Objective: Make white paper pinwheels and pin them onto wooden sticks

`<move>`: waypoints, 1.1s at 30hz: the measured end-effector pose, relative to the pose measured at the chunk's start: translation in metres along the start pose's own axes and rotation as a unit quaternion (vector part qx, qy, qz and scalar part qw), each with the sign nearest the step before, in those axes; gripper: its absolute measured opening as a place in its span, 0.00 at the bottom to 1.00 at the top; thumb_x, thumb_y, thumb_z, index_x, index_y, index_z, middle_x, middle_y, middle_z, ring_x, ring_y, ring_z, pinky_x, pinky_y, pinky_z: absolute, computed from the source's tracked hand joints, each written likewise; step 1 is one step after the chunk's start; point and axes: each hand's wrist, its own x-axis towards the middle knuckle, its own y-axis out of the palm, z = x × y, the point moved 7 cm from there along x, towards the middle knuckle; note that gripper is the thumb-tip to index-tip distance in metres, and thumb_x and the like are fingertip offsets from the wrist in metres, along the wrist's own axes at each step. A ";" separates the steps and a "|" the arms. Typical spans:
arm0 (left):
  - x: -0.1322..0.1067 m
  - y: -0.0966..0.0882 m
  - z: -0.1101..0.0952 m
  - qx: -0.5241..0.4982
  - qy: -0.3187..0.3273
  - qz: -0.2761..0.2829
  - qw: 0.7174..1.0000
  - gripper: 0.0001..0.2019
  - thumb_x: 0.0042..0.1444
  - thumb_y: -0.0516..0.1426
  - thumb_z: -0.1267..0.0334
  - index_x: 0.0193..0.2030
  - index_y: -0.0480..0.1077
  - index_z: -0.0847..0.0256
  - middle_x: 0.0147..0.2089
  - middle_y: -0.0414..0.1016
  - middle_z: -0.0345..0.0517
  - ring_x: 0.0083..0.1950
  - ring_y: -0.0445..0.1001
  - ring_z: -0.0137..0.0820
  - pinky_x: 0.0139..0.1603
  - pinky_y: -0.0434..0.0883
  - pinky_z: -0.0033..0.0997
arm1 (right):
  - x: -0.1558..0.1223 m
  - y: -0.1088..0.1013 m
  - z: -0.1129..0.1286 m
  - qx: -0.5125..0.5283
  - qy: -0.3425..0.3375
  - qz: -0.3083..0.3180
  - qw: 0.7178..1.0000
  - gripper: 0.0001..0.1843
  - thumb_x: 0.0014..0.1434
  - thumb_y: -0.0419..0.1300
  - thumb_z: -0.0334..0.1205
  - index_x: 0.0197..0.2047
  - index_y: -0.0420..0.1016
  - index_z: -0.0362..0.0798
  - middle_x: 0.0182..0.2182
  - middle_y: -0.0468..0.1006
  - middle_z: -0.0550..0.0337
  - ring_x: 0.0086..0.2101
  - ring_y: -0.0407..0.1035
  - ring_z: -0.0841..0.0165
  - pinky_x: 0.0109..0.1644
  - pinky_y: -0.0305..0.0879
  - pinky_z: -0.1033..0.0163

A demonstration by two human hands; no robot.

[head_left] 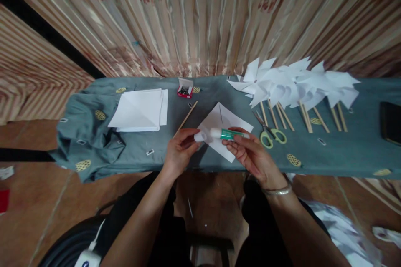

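My right hand point(250, 150) is closed around a green and white glue stick point(230, 134), its white end pointing left. In the fingertips of my left hand point(181, 150) is a white glue stick cap point(199, 136), held apart from the stick. Beneath both hands lies a square sheet of white paper point(219, 119), turned cornerwise, with a dark line running in from its top corner. A thin wooden stick point(189, 114) rests on the cloth just beyond my left hand. Scissors point(268, 133) with light green handles lie to the right of my right hand.
White paper pinwheels point(294, 83) on wooden sticks are piled at the back right. A stack of white paper point(138, 110) lies at the left, near a small red box point(185, 88) of metal pieces. A dark object point(390, 122) sits at the right end; a curtain point(200, 21) hangs behind.
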 end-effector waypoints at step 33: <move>-0.024 0.007 -0.013 0.102 0.091 0.057 0.989 0.12 0.52 0.64 0.66 0.45 0.80 0.55 0.44 0.78 0.47 0.44 0.77 0.34 0.46 0.75 0.34 | -0.011 0.005 -0.005 -0.254 -0.027 -0.021 0.967 0.21 0.46 0.71 0.52 0.38 0.76 0.48 0.24 0.79 0.63 0.26 0.75 0.70 0.30 0.69 0.66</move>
